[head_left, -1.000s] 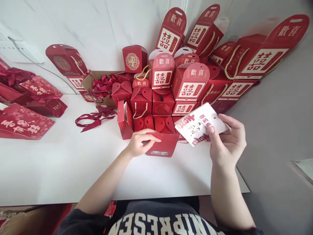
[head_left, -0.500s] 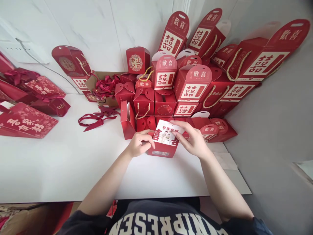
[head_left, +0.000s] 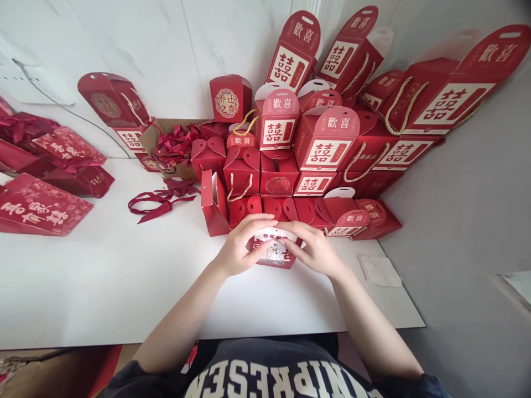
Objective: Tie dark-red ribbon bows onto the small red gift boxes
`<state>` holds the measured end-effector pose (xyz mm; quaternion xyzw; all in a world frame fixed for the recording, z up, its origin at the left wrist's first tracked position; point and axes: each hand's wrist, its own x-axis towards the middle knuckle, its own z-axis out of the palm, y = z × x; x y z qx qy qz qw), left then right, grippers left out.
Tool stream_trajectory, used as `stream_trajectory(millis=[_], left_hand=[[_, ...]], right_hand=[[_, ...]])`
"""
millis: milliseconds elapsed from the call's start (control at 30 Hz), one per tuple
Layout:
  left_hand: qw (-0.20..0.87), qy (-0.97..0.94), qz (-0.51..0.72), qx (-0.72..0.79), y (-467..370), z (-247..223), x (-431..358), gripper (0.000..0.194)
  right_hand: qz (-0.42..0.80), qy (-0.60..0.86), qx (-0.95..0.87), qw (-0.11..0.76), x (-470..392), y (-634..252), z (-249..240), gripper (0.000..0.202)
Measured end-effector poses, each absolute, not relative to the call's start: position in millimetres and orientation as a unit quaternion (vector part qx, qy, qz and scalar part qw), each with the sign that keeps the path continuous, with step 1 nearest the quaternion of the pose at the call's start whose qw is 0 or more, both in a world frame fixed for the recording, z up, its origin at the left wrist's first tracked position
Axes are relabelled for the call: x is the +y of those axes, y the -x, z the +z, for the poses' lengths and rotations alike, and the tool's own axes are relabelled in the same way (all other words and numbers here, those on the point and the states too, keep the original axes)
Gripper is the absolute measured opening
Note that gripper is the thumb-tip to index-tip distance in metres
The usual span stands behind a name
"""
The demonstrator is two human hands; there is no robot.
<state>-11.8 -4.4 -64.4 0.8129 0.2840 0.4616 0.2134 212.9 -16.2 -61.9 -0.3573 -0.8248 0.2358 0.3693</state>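
Note:
A small red gift box (head_left: 287, 265) stands on the white table in front of me, its white flap (head_left: 272, 232) printed with red characters and a drawn couple. The flap covers most of the box's front. My left hand (head_left: 248, 243) grips the flap's left side, thumb on the printed face and fingers over the top edge. From the right, my right hand (head_left: 309, 243) holds it the same way, thumb near the drawing. Both hands are closed, with the fingertips behind the flap hidden. The box's sides are mostly covered by my hands.
Stacked red gift boxes (head_left: 317, 155) with rope handles fill the back and right, close behind my hands. A cardboard box (head_left: 150, 139) of dark red ribbons and a loose ribbon (head_left: 153, 207) lie left. More patterned red boxes (head_left: 45, 205) sit far left; grey wall (head_left: 468, 221) right.
The white flap has come down over the box's front. My left hand has moved up from the box's side to the flap's left edge; my right hand has shifted down and left with it.

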Motion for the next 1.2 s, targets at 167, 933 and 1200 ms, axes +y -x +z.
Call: stream_trajectory(millis=[167,933,1200], left_hand=[[0.226,-0.804,0.459,0.303,9,-76,-6,0.043],[0.214,-0.829,0.419,0.301,17,-92,0,0.062],[0.27,-0.805,0.433,0.302,15,-95,-2,0.052]], right_hand=[[0.237,0.36,-0.817,0.383,-18,-213,-66,0.034],[0.234,0.316,-0.807,0.44,-18,-219,-75,0.032],[0.204,0.346,-0.803,0.441,-22,-214,-83,0.032]])
